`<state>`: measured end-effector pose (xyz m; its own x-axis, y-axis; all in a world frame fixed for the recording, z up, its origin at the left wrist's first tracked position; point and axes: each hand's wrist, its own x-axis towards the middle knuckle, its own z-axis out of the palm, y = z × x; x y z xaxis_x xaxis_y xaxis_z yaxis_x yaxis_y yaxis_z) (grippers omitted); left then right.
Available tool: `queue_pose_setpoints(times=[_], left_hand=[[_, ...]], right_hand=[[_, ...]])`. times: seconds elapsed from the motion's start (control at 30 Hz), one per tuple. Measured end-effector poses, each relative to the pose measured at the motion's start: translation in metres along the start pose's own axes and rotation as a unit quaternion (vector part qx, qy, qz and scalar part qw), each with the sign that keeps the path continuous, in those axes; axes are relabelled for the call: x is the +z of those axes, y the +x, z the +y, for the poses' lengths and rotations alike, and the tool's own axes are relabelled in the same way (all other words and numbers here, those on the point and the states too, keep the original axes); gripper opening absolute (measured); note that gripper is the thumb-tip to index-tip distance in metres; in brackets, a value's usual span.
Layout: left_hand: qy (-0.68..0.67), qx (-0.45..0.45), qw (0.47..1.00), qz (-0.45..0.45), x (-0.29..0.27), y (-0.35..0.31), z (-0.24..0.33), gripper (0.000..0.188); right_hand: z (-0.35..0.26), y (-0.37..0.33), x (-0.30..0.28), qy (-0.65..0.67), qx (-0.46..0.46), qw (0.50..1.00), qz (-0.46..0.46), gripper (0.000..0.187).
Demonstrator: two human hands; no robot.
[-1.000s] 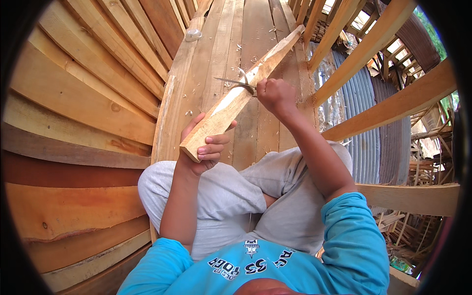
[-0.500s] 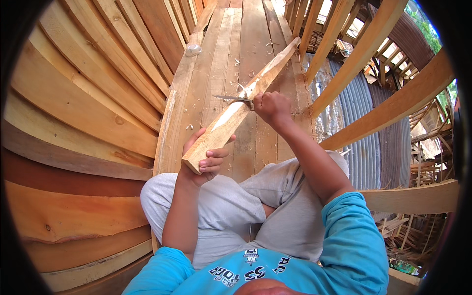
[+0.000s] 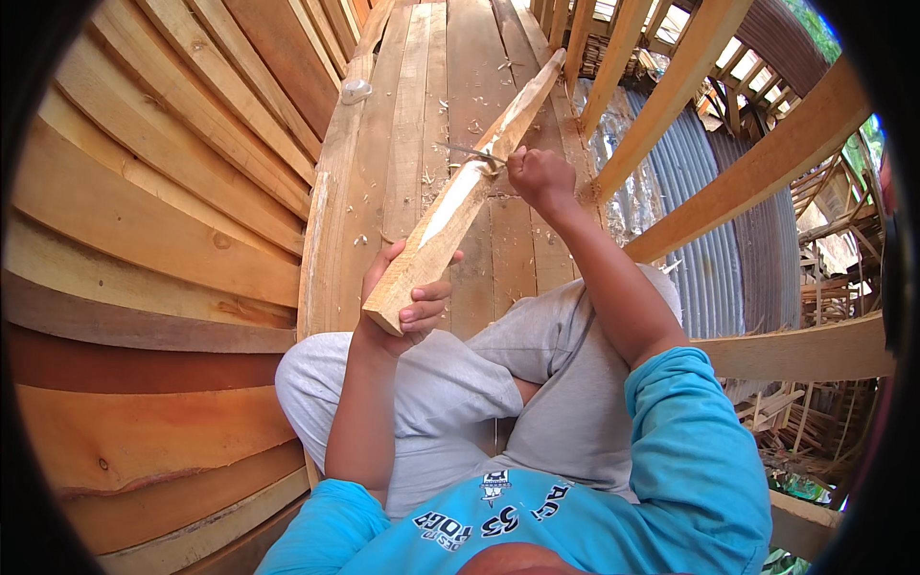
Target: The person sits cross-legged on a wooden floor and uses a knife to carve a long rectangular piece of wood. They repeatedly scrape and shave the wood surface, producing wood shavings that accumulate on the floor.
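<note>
A long pale piece of wood (image 3: 436, 244) slants away from me, its near end raised above my lap and its far tip out over the floorboards. My left hand (image 3: 422, 309) is closed round the near end, fingers wrapped over its right side. In my right hand (image 3: 542, 178) is a knife, closed in a fist; its handle is hidden by the fingers. The knife's blade (image 3: 465, 150) points left across the wood's upper face. A thin curled shaving (image 3: 492, 165) sits beside the blade, next to a freshly cut whitish strip.
Beneath the wood runs a plank floor (image 3: 402, 144) strewn with small shavings. A small clear-white round object (image 3: 356, 91) lies by the left wall of boards (image 3: 182, 211). On the right stand spaced wooden posts (image 3: 671, 96), with corrugated metal sheets (image 3: 685, 220) beyond them. My legs (image 3: 412, 383) are crossed below.
The knife and my right hand have moved farther along the wood, away from me. The curl at the blade has shifted with it. My left hand keeps its hold.
</note>
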<state>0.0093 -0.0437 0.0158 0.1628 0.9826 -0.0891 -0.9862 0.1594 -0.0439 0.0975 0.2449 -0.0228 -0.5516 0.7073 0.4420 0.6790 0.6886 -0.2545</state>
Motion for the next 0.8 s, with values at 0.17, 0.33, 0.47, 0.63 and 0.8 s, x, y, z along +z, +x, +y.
queue_pose_setpoints(times=[0.17, 0.33, 0.47, 0.63, 0.8], left_hand=[[0.034, 0.012, 0.999, 0.01, -0.007, -0.007, 0.003, 0.071], [0.017, 0.006, 1.0, 0.008, -0.007, -0.003, 0.005, 0.071], [-0.008, 0.011, 1.0, 0.0, 0.0, -0.005, 0.003, 0.071], [0.027, 0.005, 1.0, 0.003, -0.001, -0.005, 0.005, 0.071], [0.04, 0.004, 0.999, 0.015, -0.007, -0.004, 0.004, 0.071]], right_hand=[[-0.055, -0.029, -0.039, 0.063, -0.041, 0.993, -0.093, 0.055], [-0.024, -0.01, -0.011, 0.044, 0.044, 0.996, -0.067, 0.054], [0.009, 0.007, 0.005, 0.016, -0.029, 0.999, -0.016, 0.052], [-0.024, -0.008, -0.01, 0.013, -0.023, 0.999, -0.037, 0.051], [-0.03, -0.012, -0.014, 0.032, -0.1, 0.992, -0.068, 0.053]])
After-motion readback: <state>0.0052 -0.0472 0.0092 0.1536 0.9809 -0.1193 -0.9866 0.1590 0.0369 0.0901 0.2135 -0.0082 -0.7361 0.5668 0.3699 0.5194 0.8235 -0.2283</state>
